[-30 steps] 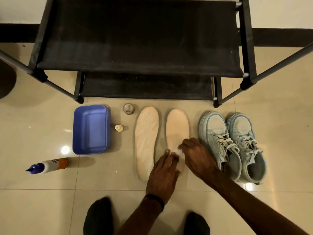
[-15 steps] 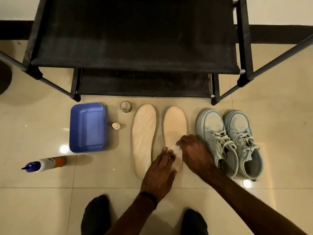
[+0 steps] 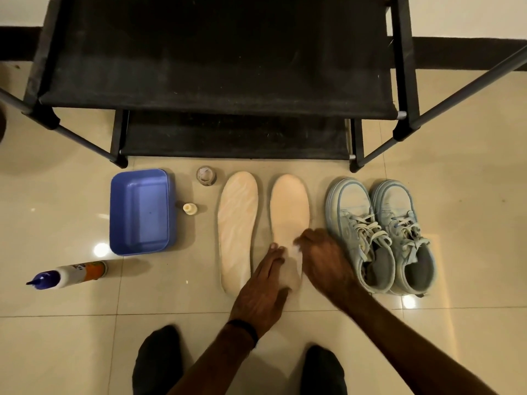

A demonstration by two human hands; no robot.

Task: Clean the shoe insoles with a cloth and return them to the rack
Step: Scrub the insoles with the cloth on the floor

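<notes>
- Two pale foam insoles lie flat on the glossy tiled floor (image 3: 71,323), side by side, long axes running toward the black fabric rack (image 3: 222,67), toes nearest it.
- Left insole (image 3: 238,220) — streaked; right insole (image 3: 289,209) — smooth, peach.
- Left hand (image 3: 262,292) lies flat, fingers extended, pressing the right insole's heel.
- Right hand (image 3: 322,260), curled, holds a white cloth (image 3: 296,252) against it.

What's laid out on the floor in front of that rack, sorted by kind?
Insoles: 2
Shoes: 2
Blue tub: 1
Spray bottle: 1
Small bottle: 1
Round cap: 1
Total: 8
</notes>
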